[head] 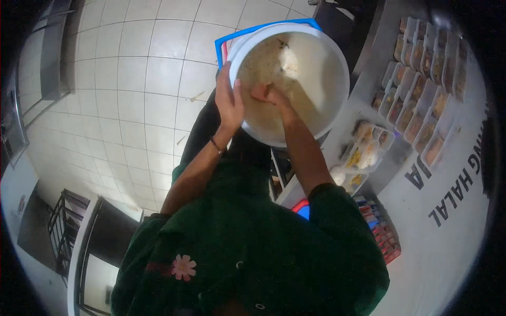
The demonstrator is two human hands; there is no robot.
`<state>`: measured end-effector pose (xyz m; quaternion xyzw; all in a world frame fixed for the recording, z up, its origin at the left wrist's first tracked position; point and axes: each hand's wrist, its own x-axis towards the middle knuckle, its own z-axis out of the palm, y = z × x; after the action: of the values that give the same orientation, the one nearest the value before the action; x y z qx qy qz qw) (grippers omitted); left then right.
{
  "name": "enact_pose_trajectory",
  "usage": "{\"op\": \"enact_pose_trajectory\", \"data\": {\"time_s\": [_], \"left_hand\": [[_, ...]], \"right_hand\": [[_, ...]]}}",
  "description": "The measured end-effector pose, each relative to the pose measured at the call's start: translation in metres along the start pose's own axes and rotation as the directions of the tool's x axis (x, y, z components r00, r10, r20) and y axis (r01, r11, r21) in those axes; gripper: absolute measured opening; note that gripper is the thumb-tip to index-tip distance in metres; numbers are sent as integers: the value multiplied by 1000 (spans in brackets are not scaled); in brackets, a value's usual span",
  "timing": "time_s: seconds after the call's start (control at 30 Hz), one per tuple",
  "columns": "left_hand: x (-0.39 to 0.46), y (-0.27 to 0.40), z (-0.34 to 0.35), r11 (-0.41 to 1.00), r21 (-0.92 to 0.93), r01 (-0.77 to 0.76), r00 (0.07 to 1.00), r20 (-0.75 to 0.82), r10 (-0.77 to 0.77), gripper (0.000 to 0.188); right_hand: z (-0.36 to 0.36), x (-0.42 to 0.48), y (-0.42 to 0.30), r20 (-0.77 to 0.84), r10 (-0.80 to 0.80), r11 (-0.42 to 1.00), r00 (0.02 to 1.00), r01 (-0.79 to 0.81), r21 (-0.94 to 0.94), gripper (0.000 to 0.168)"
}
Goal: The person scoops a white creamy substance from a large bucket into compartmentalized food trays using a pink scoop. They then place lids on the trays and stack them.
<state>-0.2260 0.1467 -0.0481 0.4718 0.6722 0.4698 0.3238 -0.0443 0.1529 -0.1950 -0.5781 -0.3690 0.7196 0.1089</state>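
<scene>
A large round white basin (343, 75) stands in front of me. Pale, cloudy matter with dark specks (257, 59) lies inside; I cannot tell whether it is liquid or a thin mix. At the basin's left side, my left hand (231, 100) holds the rim, thumb towards the inside and fingers along the outer wall. My right hand (270, 94) reaches down into the basin, its fingers curled low near the middle. Whether those fingers hold anything is unclear. Under the basin's far edge shows a blue-edged support (261, 28).
To the right runs a counter (427, 252) with printed lettering. On it stand rows of clear plastic boxes of food (419, 98), more open food boxes (361, 154) and a red-and-blue crate-like item (381, 233). Pale floor tiles (130, 83) extend left, with a dark metal rack (65, 233) lower down.
</scene>
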Motion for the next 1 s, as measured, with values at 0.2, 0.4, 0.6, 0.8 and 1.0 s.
{"op": "enact_pose_trajectory", "data": {"time_s": [0.2, 0.4, 0.6, 0.8, 1.0], "left_hand": [[-2, -6, 5, 998, 31, -52, 998, 20, 51, 41], [2, -26, 5, 967, -254, 26, 996, 84, -5, 42], [4, 21, -10, 994, -96, -49, 998, 29, 52, 40], [5, 26, -7, 982, -181, 60, 998, 41, -53, 40], [6, 22, -8, 997, -69, -42, 999, 12, 43, 40]], "right_hand": [[-19, -39, -75, 167, 439, 727, 883, -240, -643, 42], [-61, -108, -93, 313, 400, 912, 861, -408, -42, 30], [-80, -49, -44, 205, 401, 901, 893, -425, 86, 34], [-37, 41, 8, 178, 298, 953, 938, -279, -122, 34], [3, 12, -4, 100, 88, 973, 991, -64, -220, 35]]}}
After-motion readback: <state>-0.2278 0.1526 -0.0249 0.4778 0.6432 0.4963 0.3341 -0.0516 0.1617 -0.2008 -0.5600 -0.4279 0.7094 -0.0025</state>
